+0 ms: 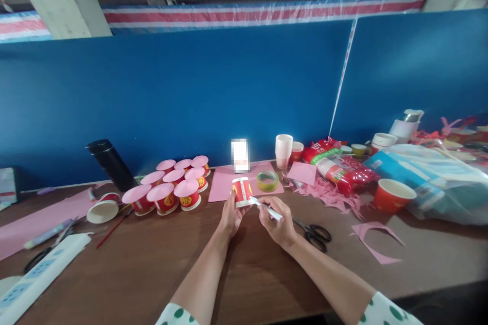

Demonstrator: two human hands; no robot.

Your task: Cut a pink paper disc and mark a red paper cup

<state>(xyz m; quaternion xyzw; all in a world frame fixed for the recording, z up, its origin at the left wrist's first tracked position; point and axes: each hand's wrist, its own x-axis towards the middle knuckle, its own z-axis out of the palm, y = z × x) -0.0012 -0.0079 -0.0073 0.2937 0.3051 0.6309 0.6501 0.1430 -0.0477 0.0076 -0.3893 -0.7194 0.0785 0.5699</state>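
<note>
My left hand (pixel 231 216) holds a small red paper cup (pixel 241 193) with white edges and yellow print. Its fingers wrap the cup's left side and underside. In my right hand (pixel 279 217) is a slim white pen (pixel 271 210), its tip at the cup's lower right edge; whether it touches cannot be made out. Behind the cup lies a pink paper sheet (pixel 219 185), with a roll of green-yellow tape (pixel 267 181) on it. Black-handled scissors (pixel 318 236) lie beside my right wrist, partly hidden by it.
Several red cups topped with pink discs (pixel 162 192) stand left, near a black bottle (pixel 110 165) and a tipped cup (pixel 102 210). To the right are white cups (pixel 283 151), pink paper scraps (pixel 328 195), a red packet (pixel 339 165) and an orange-red cup (pixel 392 197). A blue panel (pixel 213 91) stands behind.
</note>
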